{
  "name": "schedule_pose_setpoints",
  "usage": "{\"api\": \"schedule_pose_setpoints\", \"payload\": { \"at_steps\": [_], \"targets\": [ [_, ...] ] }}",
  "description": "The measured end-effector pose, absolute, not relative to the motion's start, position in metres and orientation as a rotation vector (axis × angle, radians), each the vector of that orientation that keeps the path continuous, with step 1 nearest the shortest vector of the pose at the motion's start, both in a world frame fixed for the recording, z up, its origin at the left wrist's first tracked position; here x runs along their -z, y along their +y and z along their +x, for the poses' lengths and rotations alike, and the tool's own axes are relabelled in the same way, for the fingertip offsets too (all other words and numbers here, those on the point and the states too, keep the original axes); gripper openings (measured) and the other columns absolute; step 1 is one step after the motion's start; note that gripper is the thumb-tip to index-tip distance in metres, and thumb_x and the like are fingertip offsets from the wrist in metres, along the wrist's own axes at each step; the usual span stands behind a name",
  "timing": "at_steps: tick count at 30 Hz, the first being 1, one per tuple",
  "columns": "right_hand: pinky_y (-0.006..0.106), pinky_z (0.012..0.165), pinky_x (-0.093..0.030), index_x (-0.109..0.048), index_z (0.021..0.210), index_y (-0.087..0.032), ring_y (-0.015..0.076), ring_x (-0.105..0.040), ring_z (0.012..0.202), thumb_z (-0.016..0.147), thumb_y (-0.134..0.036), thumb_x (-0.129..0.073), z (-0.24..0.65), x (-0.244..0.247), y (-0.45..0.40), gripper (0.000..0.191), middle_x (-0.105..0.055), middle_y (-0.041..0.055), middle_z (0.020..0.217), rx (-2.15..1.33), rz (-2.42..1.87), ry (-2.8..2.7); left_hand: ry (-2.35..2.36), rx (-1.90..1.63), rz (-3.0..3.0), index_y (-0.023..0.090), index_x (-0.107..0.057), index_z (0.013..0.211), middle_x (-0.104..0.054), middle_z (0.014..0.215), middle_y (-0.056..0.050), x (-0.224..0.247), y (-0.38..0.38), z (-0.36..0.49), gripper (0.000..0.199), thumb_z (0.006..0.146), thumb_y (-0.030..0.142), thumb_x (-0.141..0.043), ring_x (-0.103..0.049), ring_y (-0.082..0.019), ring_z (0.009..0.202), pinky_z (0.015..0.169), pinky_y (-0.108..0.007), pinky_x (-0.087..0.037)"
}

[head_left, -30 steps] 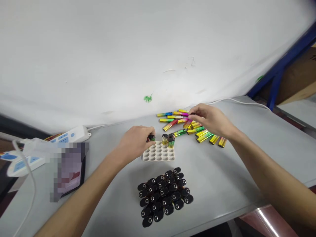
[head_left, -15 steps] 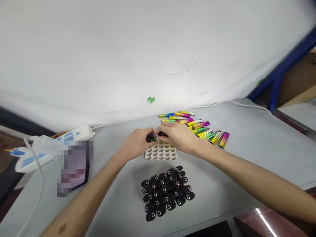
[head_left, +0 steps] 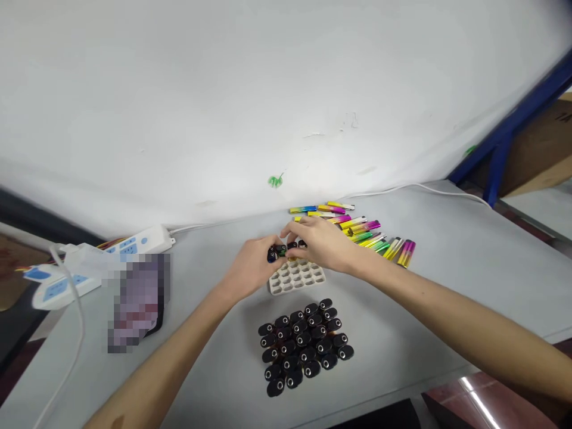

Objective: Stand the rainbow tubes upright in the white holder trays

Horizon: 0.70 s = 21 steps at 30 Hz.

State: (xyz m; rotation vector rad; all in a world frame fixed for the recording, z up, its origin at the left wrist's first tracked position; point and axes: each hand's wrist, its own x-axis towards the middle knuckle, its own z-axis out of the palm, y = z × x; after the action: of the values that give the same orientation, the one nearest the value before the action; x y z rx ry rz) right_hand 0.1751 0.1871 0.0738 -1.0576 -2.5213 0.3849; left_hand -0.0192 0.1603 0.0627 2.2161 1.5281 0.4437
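Note:
A pale moulded tray [head_left: 297,279] with rows of oval pockets lies in the middle of the table. Several slim oval tubes that look like lighters, with black ends [head_left: 280,249], stand in its far rows. My left hand [head_left: 251,265] curls around the black-ended lighters at the tray's far left corner, thumb and fingers on either side of them. Over the far rows, my right hand [head_left: 325,243] bends its thumb and forefinger around a black-ended lighter [head_left: 292,245] beside them. My fingers partly hide the tray's far side.
Nearer me stands a block of black-ended lighters [head_left: 304,348], upright in close rows. Shiny multicoloured lighters [head_left: 364,227] lie loose at the back right. On the left are a power strip [head_left: 147,241], a blurred phone [head_left: 140,304] and a white cable [head_left: 74,351]. A white wall [head_left: 223,119] borders the table.
The tray is turned slightly and sits a little farther right in view. My right hand has lifted its forefinger slightly, baring more of the black ends. The view has shifted a little.

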Motion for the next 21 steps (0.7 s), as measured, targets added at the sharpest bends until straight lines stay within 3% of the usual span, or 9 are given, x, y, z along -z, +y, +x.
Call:
{"api": "schedule_pose_setpoints", "payload": {
  "at_steps": [3,5,7,11,15,18,21],
  "targets": [
    [0.039,0.083,-0.047,-0.059,0.121,-0.022,0.0262,-0.059,0.109,0.085,-0.034,-0.07,0.177,-0.076,0.184,0.04,-0.075,0.0035,0.098,-0.482,-1.08,-2.45,1.405,-0.308,2.202,0.024,-0.065,0.105,-0.074,0.104,-0.004,-0.08,0.163,-0.024,0.029,0.083,0.043,-0.066,-0.068,-0.023,0.092,0.077,-0.034,-0.049],
    [0.039,0.086,-0.048,-0.059,0.121,-0.022,0.0257,-0.058,0.113,0.09,-0.041,-0.064,0.186,-0.079,0.187,0.036,-0.075,0.0048,0.101,-0.487,-1.075,-2.377,1.287,-0.218,2.15,0.026,-0.062,0.118,-0.072,0.117,-0.005,-0.096,0.171,-0.028,0.045,0.083,0.054,-0.066,-0.068,-0.024,0.103,0.083,-0.034,-0.051],
    [0.04,0.087,-0.048,-0.062,0.116,-0.021,0.0249,-0.06,0.108,0.098,-0.043,-0.052,0.201,-0.081,0.198,0.03,-0.074,0.0067,0.102,-0.416,-1.186,-2.271,1.346,-0.263,2.107,0.024,-0.06,0.122,-0.072,0.118,-0.007,-0.109,0.187,-0.027,0.048,0.089,0.058,-0.056,-0.068,-0.023,0.103,0.081,-0.032,-0.053],
    [0.043,0.088,-0.046,-0.069,0.107,-0.018,0.0296,-0.058,0.104,0.1,-0.033,-0.041,0.246,-0.073,0.238,0.032,-0.071,0.0127,0.105,-0.204,-1.569,-2.285,1.381,-0.247,2.42,0.021,-0.057,0.127,-0.069,0.123,-0.009,-0.108,0.233,-0.003,0.04,0.1,0.043,-0.037,-0.066,-0.021,0.108,0.086,-0.033,-0.052],
    [0.045,0.096,-0.043,-0.064,0.128,-0.016,0.0335,-0.055,0.116,0.098,-0.031,-0.045,0.28,-0.054,0.276,0.039,-0.062,0.0188,0.125,-0.162,-1.726,-2.459,1.248,-0.076,2.588,0.018,-0.063,0.122,-0.067,0.125,-0.011,-0.084,0.28,0.04,0.035,0.094,0.024,-0.045,-0.061,-0.024,0.116,0.097,-0.035,-0.046],
    [0.043,0.096,-0.044,-0.062,0.133,-0.018,0.0325,-0.056,0.116,0.1,-0.041,-0.043,0.289,-0.043,0.293,0.045,-0.061,0.0192,0.125,-0.231,-1.737,-2.493,1.204,0.021,2.655,0.019,-0.065,0.122,-0.068,0.122,-0.011,-0.071,0.302,0.066,0.035,0.093,0.022,-0.047,-0.06,-0.026,0.115,0.097,-0.035,-0.044],
    [0.04,0.087,-0.047,-0.07,0.118,-0.018,0.0306,-0.061,0.106,0.098,-0.048,-0.046,0.292,-0.04,0.302,0.043,-0.064,0.0175,0.116,-0.282,-1.762,-2.517,1.226,0.092,2.678,0.018,-0.067,0.119,-0.07,0.116,-0.012,-0.063,0.311,0.08,0.032,0.093,0.03,-0.052,-0.063,-0.026,0.109,0.093,-0.035,-0.046]
  ]
}}
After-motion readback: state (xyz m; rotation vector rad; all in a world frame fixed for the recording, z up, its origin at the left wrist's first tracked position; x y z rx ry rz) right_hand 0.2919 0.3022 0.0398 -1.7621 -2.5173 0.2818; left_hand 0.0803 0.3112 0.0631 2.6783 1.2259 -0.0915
